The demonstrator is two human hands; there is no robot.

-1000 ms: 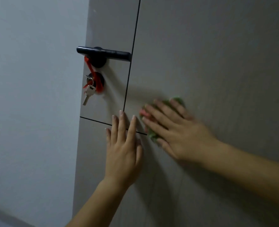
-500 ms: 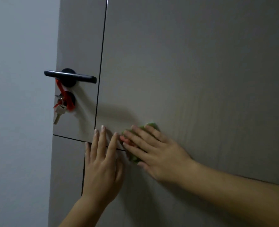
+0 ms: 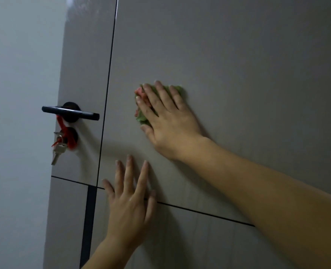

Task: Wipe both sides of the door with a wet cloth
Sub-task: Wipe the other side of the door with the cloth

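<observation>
A grey door [image 3: 228,55] with thin dark grooves fills most of the view. My right hand [image 3: 166,119] lies flat on its large panel, straight fingers pressing a green and pink cloth [image 3: 141,113] against the surface. The cloth shows only around my fingertips and thumb. Lower down, my left hand [image 3: 130,202] rests flat on the door with fingers spread, across the horizontal groove.
A black lever handle [image 3: 69,112] sticks out at the door's left side. Below it a key with a red ribbon [image 3: 60,146] hangs from the lock. A pale wall [image 3: 19,133] runs along the left of the door.
My right hand has slid the cloth upward on the panel, away from my left hand. The left hand stays near the horizontal groove. The view has shifted.
</observation>
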